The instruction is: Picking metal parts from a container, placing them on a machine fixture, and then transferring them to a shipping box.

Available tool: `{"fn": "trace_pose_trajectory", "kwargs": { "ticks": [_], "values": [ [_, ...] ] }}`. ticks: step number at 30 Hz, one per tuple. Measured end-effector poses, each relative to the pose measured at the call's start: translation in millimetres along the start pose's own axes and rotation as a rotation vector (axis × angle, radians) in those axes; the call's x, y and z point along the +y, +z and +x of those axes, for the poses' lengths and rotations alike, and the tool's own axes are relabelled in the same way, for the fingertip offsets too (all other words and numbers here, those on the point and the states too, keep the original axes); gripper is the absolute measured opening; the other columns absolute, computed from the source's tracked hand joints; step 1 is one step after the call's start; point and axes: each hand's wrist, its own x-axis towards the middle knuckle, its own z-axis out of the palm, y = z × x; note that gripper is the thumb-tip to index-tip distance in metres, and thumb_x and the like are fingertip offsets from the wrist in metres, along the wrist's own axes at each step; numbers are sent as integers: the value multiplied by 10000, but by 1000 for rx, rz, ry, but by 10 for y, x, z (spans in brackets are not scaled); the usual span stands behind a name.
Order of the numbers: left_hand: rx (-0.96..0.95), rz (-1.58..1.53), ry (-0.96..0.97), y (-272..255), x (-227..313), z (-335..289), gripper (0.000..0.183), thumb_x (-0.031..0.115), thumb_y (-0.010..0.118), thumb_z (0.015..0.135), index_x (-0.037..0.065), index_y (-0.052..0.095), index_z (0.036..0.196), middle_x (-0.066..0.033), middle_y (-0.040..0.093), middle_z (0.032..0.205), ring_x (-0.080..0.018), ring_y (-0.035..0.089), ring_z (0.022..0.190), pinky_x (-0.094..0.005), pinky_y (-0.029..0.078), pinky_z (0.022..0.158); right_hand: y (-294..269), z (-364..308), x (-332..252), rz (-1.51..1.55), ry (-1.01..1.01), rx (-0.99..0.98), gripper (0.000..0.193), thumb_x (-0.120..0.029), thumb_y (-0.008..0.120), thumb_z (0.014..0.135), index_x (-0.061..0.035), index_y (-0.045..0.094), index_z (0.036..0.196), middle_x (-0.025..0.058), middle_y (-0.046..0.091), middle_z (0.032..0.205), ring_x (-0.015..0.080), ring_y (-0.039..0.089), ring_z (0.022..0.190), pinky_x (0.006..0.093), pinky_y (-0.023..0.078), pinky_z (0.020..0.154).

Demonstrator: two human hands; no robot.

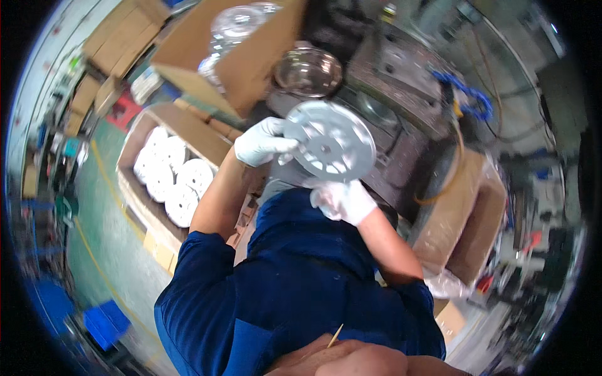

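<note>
Workshop floor (125, 269) is green with yellow lines, down your left side; metal machinery (398, 72) fills the upper right. Grey disc (329, 141) is up in front of you at chest level, its broad face toward the camera: small hole at centre, bright patches ringed around it.

Your left hand (263, 143), white glove, has its fingers closed on the disc's left edge, thumb on the near face. Your right hand (345, 200), also gloved, is at the lower rim, fingers bent. It's blurred, so can't tell whether they grip or just touch.

Beyond the disc: shiny round bowl (308, 72) just past its upper edge, beside the machinery. Left of that, a tall cardboard box (263, 69) holding shiny round parts (241, 24). Nearer your left forearm, an open carton (133, 195) with white discs (182, 203) piled flat or slightly tilted.

On your right: a plastic-lined box (445, 229), yellow hose (454, 172) hanging next to it, blue coil (475, 106) farther up. Far lower left, a blue bin (105, 323). Thin pointed stick (336, 335) shows near your chin.
</note>
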Motion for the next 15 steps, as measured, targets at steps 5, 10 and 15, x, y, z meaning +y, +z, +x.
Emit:
{"fn": "trace_pose_trajectory", "kwargs": {
  "ticks": [5,10,15],
  "values": [
    [-103,200,-148,443,-48,564,548,161,708,851,-19,494,1322,-106,624,1103,-140,608,893,-263,514,715,-25,-43,58,412,-387,-656,660,-592,377,940,6,607,1099,93,558,624,169,461,401,266,342,344],
    [127,-43,54,521,-360,532,827,528,486,941,-24,190,1482,-133,333,1473,-261,390,1323,-428,341,1087,19,-521,-25,63,-927,848,278,-239,556,972,-12,511,1127,60,637,850,91,579,556,209,444,426],
    [437,223,72,1207,-387,714,579,237,640,907,-75,391,1326,-161,571,1209,-160,575,1061,-282,492,886,12,-448,-84,-186,-1033,933,281,-185,581,951,-23,485,1159,53,616,885,70,539,537,200,420,408]
  ]
}}
